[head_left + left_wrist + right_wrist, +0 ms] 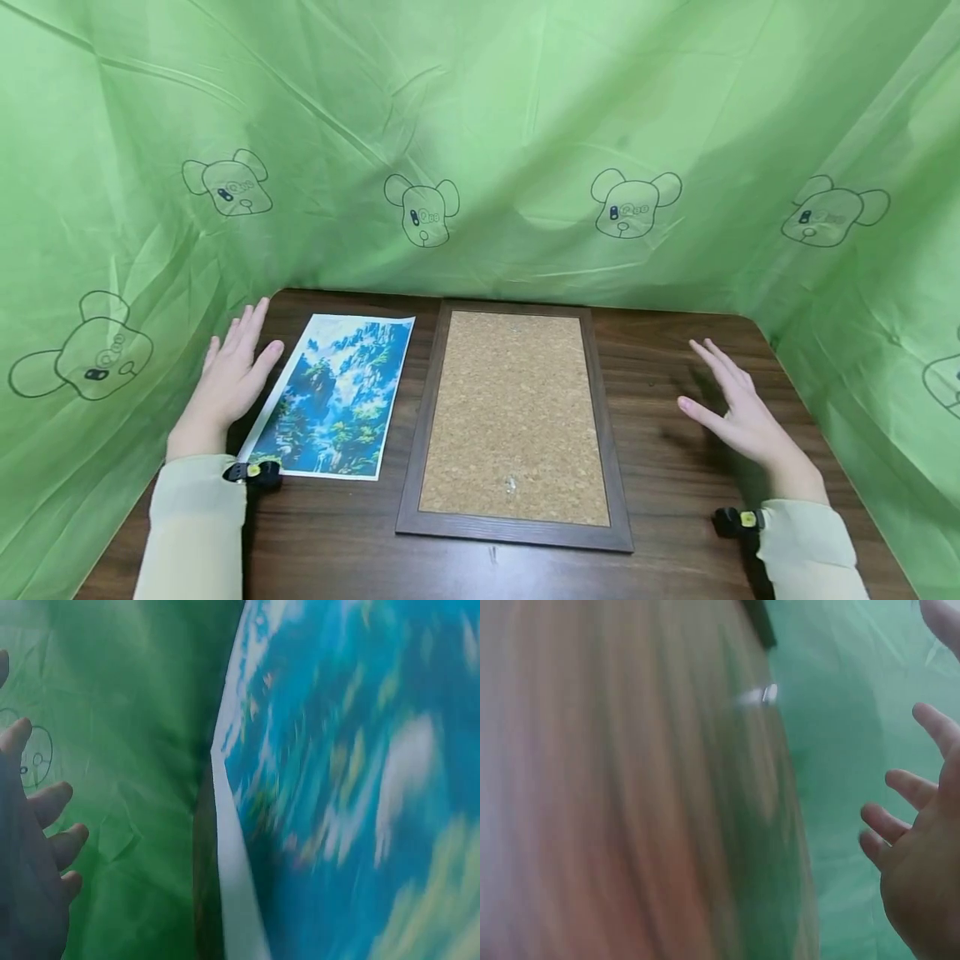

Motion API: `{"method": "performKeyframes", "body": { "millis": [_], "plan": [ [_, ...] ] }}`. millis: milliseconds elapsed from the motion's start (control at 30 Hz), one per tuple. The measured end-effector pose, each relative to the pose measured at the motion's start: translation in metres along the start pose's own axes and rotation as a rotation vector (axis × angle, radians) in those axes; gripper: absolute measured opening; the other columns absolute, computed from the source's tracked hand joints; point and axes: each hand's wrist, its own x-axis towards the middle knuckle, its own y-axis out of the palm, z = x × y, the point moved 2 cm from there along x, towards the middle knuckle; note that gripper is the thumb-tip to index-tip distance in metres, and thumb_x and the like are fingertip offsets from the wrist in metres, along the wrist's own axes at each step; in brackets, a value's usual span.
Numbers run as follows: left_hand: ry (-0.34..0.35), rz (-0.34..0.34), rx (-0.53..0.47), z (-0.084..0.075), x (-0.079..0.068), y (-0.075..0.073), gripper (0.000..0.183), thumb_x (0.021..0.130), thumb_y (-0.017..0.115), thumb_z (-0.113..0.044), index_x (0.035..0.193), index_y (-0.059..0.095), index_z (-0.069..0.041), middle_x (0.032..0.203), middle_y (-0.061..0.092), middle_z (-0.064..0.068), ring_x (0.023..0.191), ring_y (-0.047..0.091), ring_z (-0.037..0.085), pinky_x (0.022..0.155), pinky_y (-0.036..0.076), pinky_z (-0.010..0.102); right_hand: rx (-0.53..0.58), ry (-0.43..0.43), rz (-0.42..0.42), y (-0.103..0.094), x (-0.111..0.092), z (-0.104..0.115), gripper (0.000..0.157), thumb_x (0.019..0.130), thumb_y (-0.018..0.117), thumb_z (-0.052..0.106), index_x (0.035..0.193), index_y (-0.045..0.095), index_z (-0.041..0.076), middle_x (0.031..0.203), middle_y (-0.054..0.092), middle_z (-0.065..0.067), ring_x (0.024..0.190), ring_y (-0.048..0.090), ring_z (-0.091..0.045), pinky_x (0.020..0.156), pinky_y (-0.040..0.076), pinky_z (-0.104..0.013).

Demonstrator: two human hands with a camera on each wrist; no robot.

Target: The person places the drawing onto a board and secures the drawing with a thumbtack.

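A blue landscape print (337,396) with a white border lies on the left of the table. Right of it, at the middle, a cork board (521,408) in a dark wooden frame lies flat, with a small shiny spot (511,484) near its bottom. My left hand (234,375) is held just left of the print, fingers extended and thumb apart, holding nothing. On the far right, my right hand (746,421) hovers above the table with its fingers extended, also holding nothing. The left wrist view shows the print (337,787) close up, beside the left fingers.
The dark wood-grain table (667,483) carries the print and the board. Green cloth (517,125) with bear-head drawings hangs behind and on both sides, close to the table's edges. Each wrist wears a small black camera (262,475).
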Motion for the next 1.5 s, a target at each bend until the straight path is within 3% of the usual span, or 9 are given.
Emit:
{"method": "performKeyframes", "body": {
  "millis": [167, 267, 400, 467, 700, 867, 967, 1167, 1500],
  "plan": [
    [-0.044, -0.040, -0.093, -0.001, 0.001, 0.006, 0.073, 0.118, 0.040, -0.046, 0.177, -0.002, -0.035, 0.182, 0.013, 0.019, 0.160, 0.019, 0.059, 0.126, -0.008, 0.076, 0.095, -0.080, -0.030, 0.011, 0.010, 0.019, 0.097, 0.097, 0.082, 0.013, 0.175, 0.027, 0.031, 0.182, 0.019, -0.005, 0.167, 0.013, -0.024, 0.128, -0.005, -0.072],
    [-0.107, -0.078, -0.133, 0.002, -0.002, 0.007, 0.074, 0.117, 0.042, -0.047, 0.177, 0.000, -0.037, 0.176, 0.027, 0.028, 0.154, 0.026, 0.065, 0.122, 0.005, 0.082, 0.145, -0.093, -0.029, 0.022, 0.017, 0.029, 0.097, 0.096, 0.082, 0.009, 0.175, 0.030, 0.029, 0.181, 0.023, -0.003, 0.165, 0.015, -0.012, 0.133, 0.003, -0.056],
    [-0.159, -0.105, -0.155, 0.008, -0.006, 0.009, 0.078, 0.115, 0.047, -0.050, 0.177, 0.002, -0.038, 0.170, 0.037, 0.032, 0.150, 0.034, 0.065, 0.110, 0.024, 0.086, 0.261, -0.057, 0.008, 0.043, 0.024, 0.038, 0.096, 0.098, 0.080, 0.006, 0.176, 0.027, 0.027, 0.180, 0.026, -0.003, 0.162, 0.027, -0.031, 0.127, 0.023, -0.033],
    [-0.159, -0.108, -0.160, 0.010, -0.008, 0.010, 0.079, 0.115, 0.049, -0.049, 0.178, 0.003, -0.038, 0.169, 0.038, 0.033, 0.148, 0.038, 0.064, 0.108, 0.028, 0.085, 0.303, -0.031, 0.020, 0.052, 0.026, 0.042, 0.096, 0.100, 0.080, 0.007, 0.176, 0.026, 0.028, 0.179, 0.029, -0.007, 0.157, 0.034, -0.041, 0.124, 0.032, -0.031],
    [-0.173, -0.065, -0.172, 0.016, -0.014, 0.010, 0.086, 0.113, 0.058, -0.047, 0.178, 0.006, -0.027, 0.164, 0.042, 0.036, 0.140, 0.047, 0.064, 0.102, 0.040, 0.081, 0.318, -0.028, 0.076, 0.076, 0.032, 0.049, 0.086, 0.104, 0.077, 0.014, 0.174, 0.029, 0.022, 0.174, 0.037, -0.017, 0.155, 0.039, -0.046, 0.120, 0.038, -0.064],
    [-0.170, 0.001, -0.184, 0.017, -0.012, 0.015, 0.095, 0.110, 0.066, -0.044, 0.178, 0.006, -0.016, 0.164, 0.040, 0.039, 0.140, 0.046, 0.064, 0.101, 0.043, 0.081, 0.359, -0.014, 0.165, 0.086, 0.032, 0.048, 0.081, 0.106, 0.076, 0.019, 0.174, 0.033, 0.022, 0.175, 0.037, -0.011, 0.157, 0.038, -0.041, 0.121, 0.033, -0.068],
    [-0.180, 0.011, -0.221, 0.017, -0.010, 0.018, 0.095, 0.110, 0.066, -0.042, 0.177, 0.007, -0.013, 0.163, 0.038, 0.041, 0.139, 0.047, 0.065, 0.101, 0.043, 0.081, 0.386, -0.019, 0.182, 0.090, 0.034, 0.045, 0.080, 0.106, 0.076, 0.018, 0.173, 0.034, 0.018, 0.174, 0.040, -0.010, 0.158, 0.038, -0.039, 0.123, 0.034, -0.056],
    [-0.228, 0.021, -0.283, 0.018, -0.006, 0.025, 0.092, 0.111, 0.063, -0.044, 0.176, 0.011, -0.007, 0.164, 0.036, 0.043, 0.140, 0.045, 0.065, 0.104, 0.042, 0.079, 0.434, -0.021, 0.201, 0.094, 0.036, 0.036, 0.074, 0.105, 0.076, 0.014, 0.170, 0.041, 0.016, 0.174, 0.041, -0.008, 0.156, 0.040, -0.041, 0.117, 0.033, -0.015],
    [-0.269, 0.087, -0.224, 0.024, -0.005, 0.029, 0.093, 0.112, 0.058, -0.049, 0.174, 0.011, 0.002, 0.162, 0.033, 0.046, 0.140, 0.041, 0.066, 0.102, 0.042, 0.080, 0.353, 0.002, 0.243, 0.097, 0.036, 0.028, 0.066, 0.098, 0.086, 0.021, 0.159, 0.060, 0.015, 0.177, 0.036, -0.005, 0.161, 0.032, -0.038, 0.116, 0.025, -0.009]
  ]
}}
